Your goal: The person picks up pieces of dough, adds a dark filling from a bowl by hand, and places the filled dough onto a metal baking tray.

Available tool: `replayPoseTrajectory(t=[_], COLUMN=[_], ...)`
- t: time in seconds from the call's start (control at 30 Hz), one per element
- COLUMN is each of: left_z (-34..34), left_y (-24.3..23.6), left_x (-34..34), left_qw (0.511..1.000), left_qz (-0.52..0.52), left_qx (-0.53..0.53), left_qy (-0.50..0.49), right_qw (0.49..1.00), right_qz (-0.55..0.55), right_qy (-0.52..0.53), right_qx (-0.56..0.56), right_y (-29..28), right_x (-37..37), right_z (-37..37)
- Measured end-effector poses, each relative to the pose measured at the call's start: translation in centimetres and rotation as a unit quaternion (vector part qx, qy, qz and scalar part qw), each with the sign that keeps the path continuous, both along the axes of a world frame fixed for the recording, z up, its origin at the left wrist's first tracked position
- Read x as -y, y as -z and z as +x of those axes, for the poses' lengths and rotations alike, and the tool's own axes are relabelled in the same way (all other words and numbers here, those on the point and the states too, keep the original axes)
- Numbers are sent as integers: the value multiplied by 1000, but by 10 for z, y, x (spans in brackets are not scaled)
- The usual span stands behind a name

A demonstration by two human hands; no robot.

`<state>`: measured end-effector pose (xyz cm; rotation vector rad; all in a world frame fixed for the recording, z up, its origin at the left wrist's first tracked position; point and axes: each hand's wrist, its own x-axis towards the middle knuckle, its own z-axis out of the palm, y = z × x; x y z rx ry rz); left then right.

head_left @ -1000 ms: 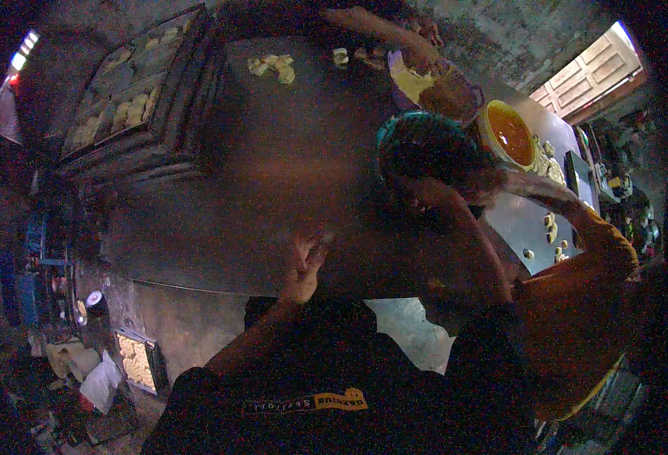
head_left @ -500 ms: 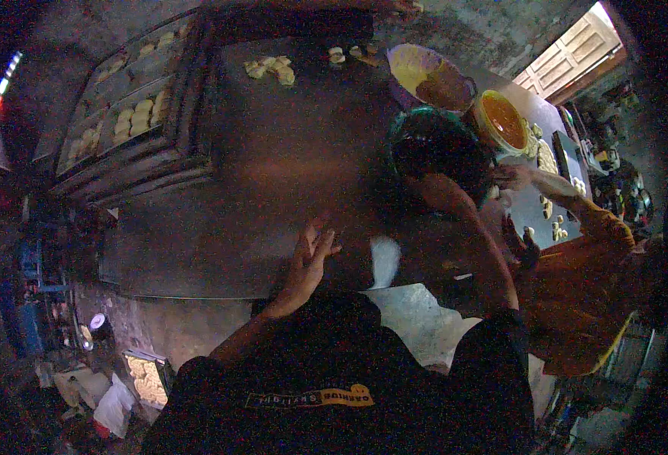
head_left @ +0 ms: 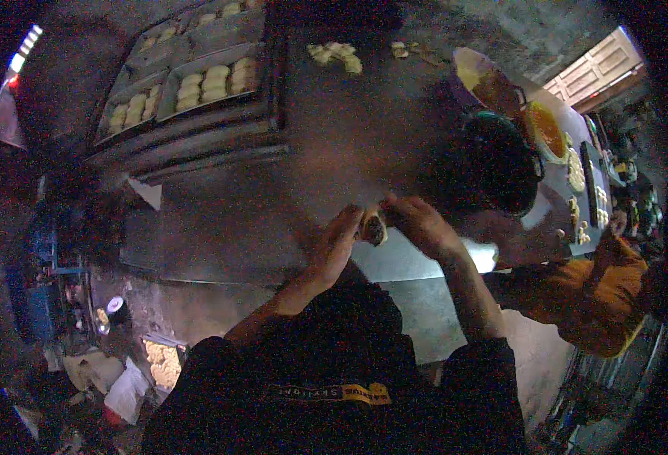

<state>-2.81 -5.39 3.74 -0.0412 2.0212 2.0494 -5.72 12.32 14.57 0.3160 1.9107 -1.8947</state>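
Close in front of me, above the near part of the dark table [head_left: 220, 243], a small piece of pale dough [head_left: 381, 236] with a dark filling on it sits between my two hands. My left hand [head_left: 336, 246] holds its left side with the fingers closed. From the right, my right hand [head_left: 425, 227] grips its upper edge, fingers bent round it. My fingers partly cover the dough. To the right of my hands stands a dark green-rimmed basin [head_left: 493, 117] whose dark contents are hard to make out.
Stacked trays [head_left: 190, 114] of shaped dough stand at the far left. Loose dough pieces [head_left: 337, 54] lie at the back. Beyond the basin are a purple tub [head_left: 463, 83] and a bucket of orange stuff [head_left: 550, 133]. A co-worker in an orange top [head_left: 576, 303] is at my right.
My right hand has come out of the green-rimmed basin and back to my left hand. My left hand, open before, now holds the filled dough. The view has shifted, moving the surroundings rightward.
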Motion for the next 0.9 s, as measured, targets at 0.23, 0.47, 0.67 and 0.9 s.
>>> replayPoseTrajectory(t=[0.23,0.47,0.67,0.9], left_z=[5,5,-18,-23], left_y=[-42,-7,-13,-61], left_x=[53,53,60,36], left_qw=[981,997,868,972], left_qz=[-131,-30,405,37], left_qx=[-141,-60,277,-163], left_qy=[-26,-42,76,167], right_qw=[806,913,837,964], right_qz=[417,303,279,179], right_qy=[-125,-142,-168,-126], right_qx=[-400,-235,-441,-153], right_y=[37,16,-11,-11], right_x=[60,61,48,1], right_z=[6,27,40,34])
